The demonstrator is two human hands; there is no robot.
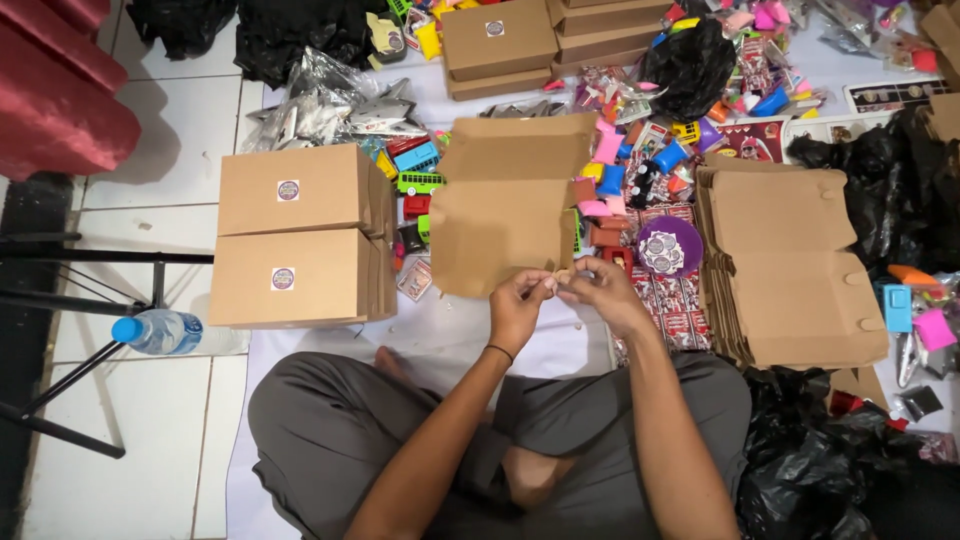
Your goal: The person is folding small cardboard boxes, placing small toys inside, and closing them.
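**Hands meet at the edge of a half-folded carton**

Crossed legs in grey trousers (400, 440) fill the bottom of the view. Above them the left hand (518, 305) and the right hand (600, 290) come together, fingertips pinching a small pale piece at the lower edge of an open brown cardboard box (500, 215); what that piece is cannot be told. Left of it sit two closed cartons (295, 235), matte brown, each bearing a small round purple-and-white sticker. To the right lies a stack of flat die-cut blanks (790, 265). Between them a purple bowl (668, 245) holds round stickers. Bright plastic toys (640, 160) lie scattered beyond, and a clear water bottle (160, 332) rests on the white tiles.
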